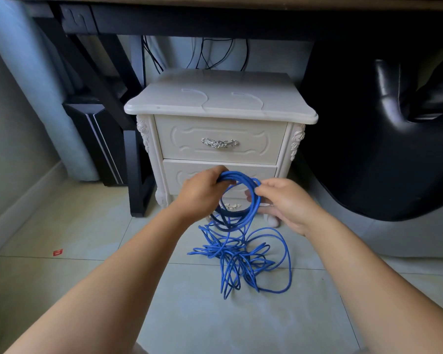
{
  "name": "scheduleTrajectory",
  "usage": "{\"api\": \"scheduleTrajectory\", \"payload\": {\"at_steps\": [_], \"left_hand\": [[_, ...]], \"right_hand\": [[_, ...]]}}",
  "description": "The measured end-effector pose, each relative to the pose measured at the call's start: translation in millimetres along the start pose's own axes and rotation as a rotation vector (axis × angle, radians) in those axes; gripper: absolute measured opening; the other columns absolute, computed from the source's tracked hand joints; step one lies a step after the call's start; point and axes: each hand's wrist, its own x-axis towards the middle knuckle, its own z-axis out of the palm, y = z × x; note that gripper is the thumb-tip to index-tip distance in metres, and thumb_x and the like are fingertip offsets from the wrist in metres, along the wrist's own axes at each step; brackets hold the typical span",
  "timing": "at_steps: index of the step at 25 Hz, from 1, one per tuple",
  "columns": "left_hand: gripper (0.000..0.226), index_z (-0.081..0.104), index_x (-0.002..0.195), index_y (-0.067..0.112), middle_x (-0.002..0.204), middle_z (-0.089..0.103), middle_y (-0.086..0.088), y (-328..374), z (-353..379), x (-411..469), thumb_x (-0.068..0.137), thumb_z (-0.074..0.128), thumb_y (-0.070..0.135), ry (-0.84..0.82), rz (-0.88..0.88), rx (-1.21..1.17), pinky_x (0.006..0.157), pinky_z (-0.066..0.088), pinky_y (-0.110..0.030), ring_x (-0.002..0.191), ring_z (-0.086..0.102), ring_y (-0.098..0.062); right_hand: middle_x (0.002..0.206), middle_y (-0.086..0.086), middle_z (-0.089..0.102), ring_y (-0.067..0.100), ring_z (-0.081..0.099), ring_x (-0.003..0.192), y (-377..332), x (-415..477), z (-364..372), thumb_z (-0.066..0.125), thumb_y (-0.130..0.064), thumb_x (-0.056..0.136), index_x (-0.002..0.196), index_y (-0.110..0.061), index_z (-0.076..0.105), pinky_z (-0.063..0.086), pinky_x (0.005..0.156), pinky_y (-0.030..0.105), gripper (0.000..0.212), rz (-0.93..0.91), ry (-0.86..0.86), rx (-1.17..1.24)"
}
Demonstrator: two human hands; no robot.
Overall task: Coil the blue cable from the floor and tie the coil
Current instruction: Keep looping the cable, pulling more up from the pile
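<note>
A blue cable (237, 254) lies in a loose tangle on the tiled floor in front of a white nightstand. Part of it is wound into a round coil (251, 210) held up above the tangle. My left hand (202, 192) grips the coil's upper left side, fingers curled round several turns. My right hand (284, 200) pinches the coil's right side between thumb and fingers. Loose strands hang from the coil down to the pile.
The white nightstand (220, 139) with two drawers stands just behind the hands, under a dark desk (215, 19). A black leather chair (384, 139) fills the right. A black desk leg (137, 175) and a dark case stand left. A small red scrap (57, 252) lies on the floor.
</note>
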Motion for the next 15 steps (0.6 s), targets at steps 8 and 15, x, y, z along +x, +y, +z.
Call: {"api": "scheduleTrajectory", "payload": {"at_steps": [8,15], "left_hand": [[0.025,0.060,0.086,0.023,0.062,0.044,0.004,4,-14,1,0.101,0.043,0.012,0.126,-0.082,-0.576,0.067,0.042,-0.016,0.065,0.047,-0.013],[0.019,0.059,0.092,0.014,0.067,0.037,-0.002,8,-9,-2,0.102,0.043,0.012,-0.010,-0.089,-0.643,0.070,0.055,-0.028,0.060,0.043,-0.013]], "right_hand": [[0.136,0.000,0.056,0.015,0.052,0.125,10,4,-13,0.049,-0.028,0.099,0.137,-0.021,0.053,0.036,0.105,0.027,0.039,-0.031,0.182,-0.343],[0.113,-0.014,0.068,0.005,0.062,0.112,-6,-1,6,0.051,-0.093,0.060,0.120,-0.031,0.064,0.033,0.115,0.043,0.088,-0.220,-0.037,0.038]]}}
